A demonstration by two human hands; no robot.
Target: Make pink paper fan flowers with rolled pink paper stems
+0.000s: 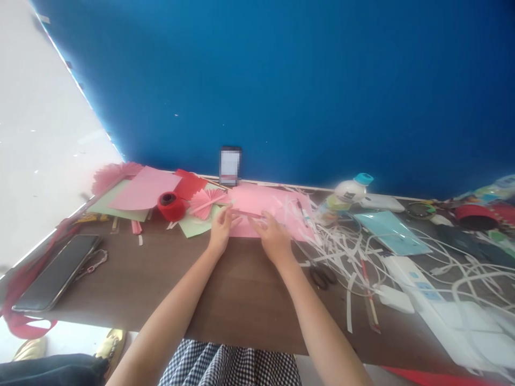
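Note:
A sheet of pink paper [257, 197] lies near the back of the table, its near edge raised between my hands. My left hand [220, 229] pinches the left end of that edge with thumb and fingers. At the right end, my right hand [276, 236] grips the same edge, fingers bent over it. Another pink sheet [245, 230] shows beneath. Left of my hands sit a pleated pink paper fan [206, 202], a green sheet [195, 226] and a roll of red ribbon [171, 206].
A phone [230, 166] leans on the blue wall. Another phone [60, 273] lies at left. On the right are a bottle [348, 193], white paper strips [341, 244], scissors [322, 276], a light-blue packet [392, 231] and a power strip [422, 295] with tangled cables.

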